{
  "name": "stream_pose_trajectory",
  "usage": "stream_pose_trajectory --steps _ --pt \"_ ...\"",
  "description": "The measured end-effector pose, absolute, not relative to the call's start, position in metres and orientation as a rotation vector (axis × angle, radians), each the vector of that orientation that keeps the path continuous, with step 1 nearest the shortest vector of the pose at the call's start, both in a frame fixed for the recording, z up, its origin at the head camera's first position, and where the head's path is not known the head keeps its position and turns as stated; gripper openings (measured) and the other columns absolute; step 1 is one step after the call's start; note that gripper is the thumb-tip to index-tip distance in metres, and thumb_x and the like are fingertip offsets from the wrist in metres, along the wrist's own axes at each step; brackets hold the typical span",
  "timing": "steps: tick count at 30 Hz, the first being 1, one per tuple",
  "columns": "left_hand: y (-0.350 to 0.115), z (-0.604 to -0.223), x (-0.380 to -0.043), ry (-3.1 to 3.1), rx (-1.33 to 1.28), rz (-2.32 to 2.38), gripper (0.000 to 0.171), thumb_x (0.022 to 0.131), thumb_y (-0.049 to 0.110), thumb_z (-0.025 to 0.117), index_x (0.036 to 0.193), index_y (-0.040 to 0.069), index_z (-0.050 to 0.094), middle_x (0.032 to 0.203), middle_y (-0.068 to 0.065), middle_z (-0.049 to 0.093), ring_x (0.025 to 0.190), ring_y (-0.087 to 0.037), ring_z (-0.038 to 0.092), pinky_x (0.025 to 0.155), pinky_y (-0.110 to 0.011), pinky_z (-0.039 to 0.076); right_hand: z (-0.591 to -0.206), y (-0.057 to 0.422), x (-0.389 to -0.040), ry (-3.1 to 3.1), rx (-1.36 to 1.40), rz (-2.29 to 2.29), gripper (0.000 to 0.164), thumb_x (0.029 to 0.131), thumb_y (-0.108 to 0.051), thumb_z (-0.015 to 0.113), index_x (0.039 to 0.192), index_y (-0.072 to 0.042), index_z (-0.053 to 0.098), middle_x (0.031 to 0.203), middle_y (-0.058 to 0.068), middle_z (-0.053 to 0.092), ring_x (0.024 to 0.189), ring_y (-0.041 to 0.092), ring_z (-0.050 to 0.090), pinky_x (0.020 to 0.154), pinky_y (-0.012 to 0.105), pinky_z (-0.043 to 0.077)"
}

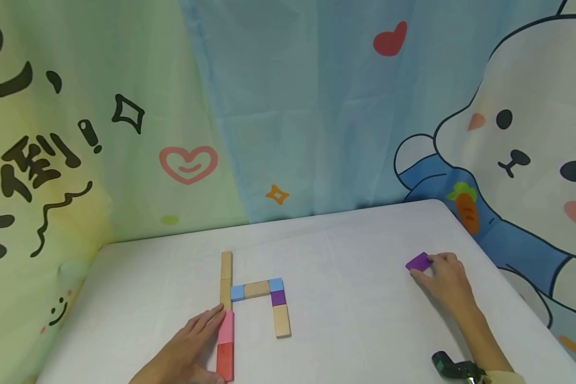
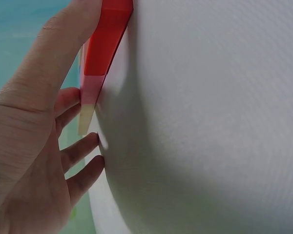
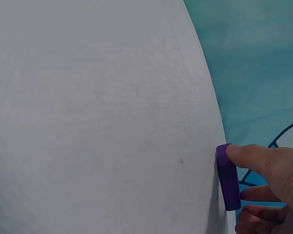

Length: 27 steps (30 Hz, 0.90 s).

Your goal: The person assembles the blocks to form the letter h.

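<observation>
Over on the right side of the table, my right hand (image 1: 446, 282) pinches a purple block (image 1: 417, 262) between thumb and fingers; the right wrist view shows this purple block (image 3: 228, 183) at the table's edge. My left hand (image 1: 187, 341) lies along a straight column of blocks, its fingers extended. Its thumb touches the red block (image 1: 224, 361) at the near end, and a fingertip reaches the upper end of the pink block (image 1: 226, 327). Beyond the pink one, two plain wooden blocks (image 1: 226, 265) continue the column.
From the column a branch runs right: a blue block (image 1: 237, 293), a wooden block (image 1: 256, 289) and another blue block (image 1: 276, 285). It turns toward me with a purple block (image 1: 278, 297) and a wooden block (image 1: 281, 321). A printed curtain (image 1: 288, 133) hangs behind the white table (image 1: 355, 320).
</observation>
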<state>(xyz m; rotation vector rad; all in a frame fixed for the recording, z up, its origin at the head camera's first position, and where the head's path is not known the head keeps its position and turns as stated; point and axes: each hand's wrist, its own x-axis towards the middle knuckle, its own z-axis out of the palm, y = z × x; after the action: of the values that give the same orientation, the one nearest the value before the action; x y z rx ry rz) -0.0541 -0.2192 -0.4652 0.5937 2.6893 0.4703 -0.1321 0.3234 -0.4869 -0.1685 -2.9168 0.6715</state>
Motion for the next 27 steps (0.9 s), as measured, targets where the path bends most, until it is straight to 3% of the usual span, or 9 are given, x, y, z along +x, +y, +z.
stream_pose_trajectory --steps 10,18,27 --pt "-0.219 -0.466 -0.054 2.694 0.573 0.465 0.124 0.06 0.083 0.064 0.155 0.015 0.023 0.161 -0.004 0.026 0.136 -0.029 0.036 0.099 -0.059 0.047 -0.485 0.303 -0.13 -2.968 -0.092 0.819 0.067 0.084 -0.033 0.073 0.129 0.011 0.05 0.124 0.035 0.049 0.111 0.049 0.048 0.091 0.063 0.047" --pt "-0.218 -0.465 -0.055 2.677 0.558 0.489 0.125 0.06 0.083 0.066 0.155 0.015 0.022 0.162 -0.003 0.025 0.137 -0.03 0.036 0.1 -0.059 0.046 -0.48 0.209 -0.102 -2.814 0.583 0.816 0.06 0.071 -0.028 0.084 0.119 0.0 0.063 0.109 0.007 0.058 0.098 0.019 0.059 0.086 0.041 0.055" --pt "-0.22 -0.465 -0.055 2.71 0.619 0.455 0.124 0.061 0.082 0.065 0.155 0.014 0.023 0.161 -0.004 0.027 0.135 -0.028 0.038 0.098 -0.056 0.049 -0.463 0.123 -0.063 -2.757 1.257 0.809 0.055 0.076 -0.032 0.08 0.122 -0.009 0.061 0.114 -0.005 0.052 0.101 0.003 0.049 0.088 0.018 0.051"
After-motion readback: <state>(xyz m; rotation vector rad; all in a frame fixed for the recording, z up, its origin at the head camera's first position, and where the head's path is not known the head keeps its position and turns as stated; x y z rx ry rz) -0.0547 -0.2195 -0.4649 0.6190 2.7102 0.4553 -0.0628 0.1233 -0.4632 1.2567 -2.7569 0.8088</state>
